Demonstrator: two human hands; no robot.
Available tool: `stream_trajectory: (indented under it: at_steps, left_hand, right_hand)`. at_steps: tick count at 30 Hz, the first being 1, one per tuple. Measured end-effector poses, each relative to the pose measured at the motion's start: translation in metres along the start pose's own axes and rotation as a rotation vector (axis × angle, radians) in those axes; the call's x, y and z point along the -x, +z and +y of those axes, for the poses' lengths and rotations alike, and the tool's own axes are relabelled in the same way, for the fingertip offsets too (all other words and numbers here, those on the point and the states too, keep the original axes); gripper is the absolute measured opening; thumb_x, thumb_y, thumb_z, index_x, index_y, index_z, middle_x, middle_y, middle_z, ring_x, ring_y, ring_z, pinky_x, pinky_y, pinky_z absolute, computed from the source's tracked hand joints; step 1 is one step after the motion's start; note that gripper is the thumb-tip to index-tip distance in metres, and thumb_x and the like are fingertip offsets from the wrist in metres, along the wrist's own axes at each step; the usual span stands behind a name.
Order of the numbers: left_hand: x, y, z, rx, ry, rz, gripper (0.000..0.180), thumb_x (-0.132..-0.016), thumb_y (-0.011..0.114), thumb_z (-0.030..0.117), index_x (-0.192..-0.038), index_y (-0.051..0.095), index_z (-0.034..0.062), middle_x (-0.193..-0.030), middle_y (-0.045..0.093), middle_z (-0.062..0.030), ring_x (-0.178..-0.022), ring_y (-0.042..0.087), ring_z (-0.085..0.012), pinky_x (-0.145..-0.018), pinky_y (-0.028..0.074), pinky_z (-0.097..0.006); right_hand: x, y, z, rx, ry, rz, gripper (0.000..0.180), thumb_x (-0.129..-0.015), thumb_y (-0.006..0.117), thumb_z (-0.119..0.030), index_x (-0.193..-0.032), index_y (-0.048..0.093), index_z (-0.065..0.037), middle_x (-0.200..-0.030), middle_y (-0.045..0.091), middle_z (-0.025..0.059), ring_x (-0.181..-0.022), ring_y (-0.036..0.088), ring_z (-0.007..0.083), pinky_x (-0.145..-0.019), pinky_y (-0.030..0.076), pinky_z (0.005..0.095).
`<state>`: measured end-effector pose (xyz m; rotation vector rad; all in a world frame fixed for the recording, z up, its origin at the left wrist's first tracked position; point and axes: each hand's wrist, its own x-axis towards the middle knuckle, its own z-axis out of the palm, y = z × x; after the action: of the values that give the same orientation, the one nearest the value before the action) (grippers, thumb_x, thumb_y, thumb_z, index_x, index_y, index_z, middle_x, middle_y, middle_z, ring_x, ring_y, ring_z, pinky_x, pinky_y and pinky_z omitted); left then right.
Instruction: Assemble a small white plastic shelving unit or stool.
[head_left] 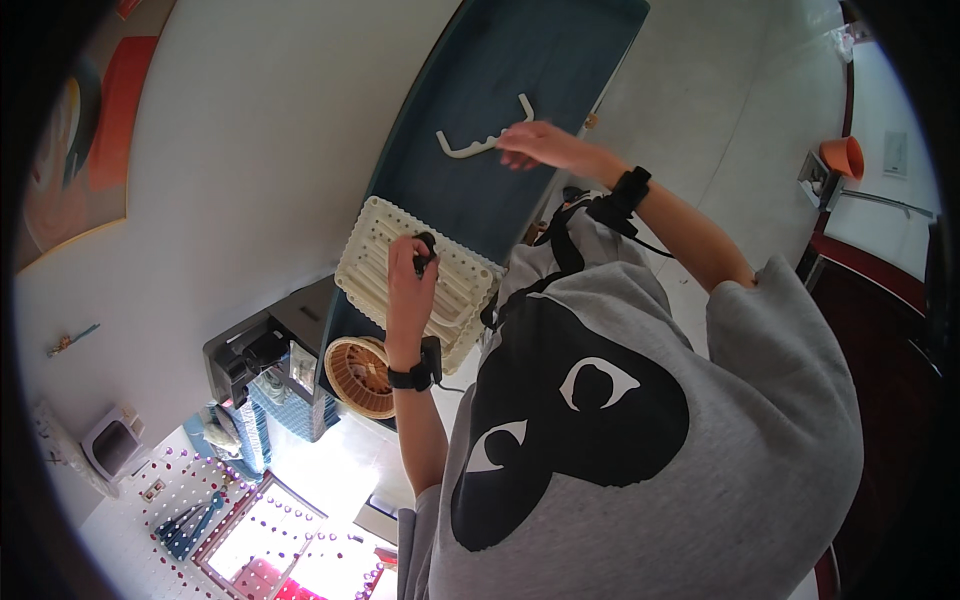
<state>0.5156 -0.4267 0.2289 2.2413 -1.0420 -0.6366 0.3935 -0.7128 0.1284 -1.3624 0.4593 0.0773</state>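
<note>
Fingers (515, 150) of the right hand (540, 145) are pinching a white plastic bracket (478, 143) at its right end, far on the dark blue worktop (500, 70). The left hand (410, 275) is gripping a small black tool (426, 250) over the nearer white grille (385, 265). The bracket is looking light, stiff, probably brittle, and best held mid-span.

Bare dark blue board (520, 60) open above cream curved plastic bracket (478, 140); cream slotted plastic grille (372, 250) and round beige fan grille (362, 375) crowd lower edge.
</note>
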Motion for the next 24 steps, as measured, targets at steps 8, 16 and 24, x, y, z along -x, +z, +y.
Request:
stream_trajectory:
  at_steps: [8,16,24]
  left_hand:
    - [-0.034,0.014,0.072,-0.214,0.334,0.122,0.022,-0.082,0.065,0.007,-0.102,0.058,0.0046,-0.120,0.054,-0.0123,-0.114,0.051,-0.0317,-0.093,0.043,-0.040]
    - [-0.019,0.033,0.054,-0.289,0.337,0.107,0.034,-0.085,0.063,0.012,-0.118,0.058,0.0083,-0.137,0.046,-0.0114,-0.127,0.039,-0.0316,-0.104,0.034,-0.044]
    - [0.031,0.013,0.002,-0.019,0.038,0.077,0.025,-0.090,0.056,0.008,-0.114,0.059,0.0028,-0.115,0.060,-0.0149,-0.106,0.057,-0.0331,-0.091,0.046,-0.040]
  right_hand:
    - [0.016,0.084,-0.056,-0.908,0.330,-0.515,0.071,-0.089,0.045,-0.067,-0.121,0.049,-0.004,-0.113,0.053,0.0087,-0.088,0.063,0.0231,-0.071,0.056,0.0426]
    - [0.007,0.069,-0.026,-0.843,0.424,-0.360,0.044,-0.089,0.058,-0.047,-0.113,0.062,-0.010,-0.093,0.063,0.0036,-0.081,0.063,0.0173,-0.060,0.049,0.0288]
    - [-0.033,-0.071,0.019,-0.642,0.096,0.354,0.020,-0.090,0.061,-0.026,-0.102,0.057,-0.010,-0.084,0.055,0.0021,-0.074,0.056,0.0131,-0.071,0.053,0.0316]
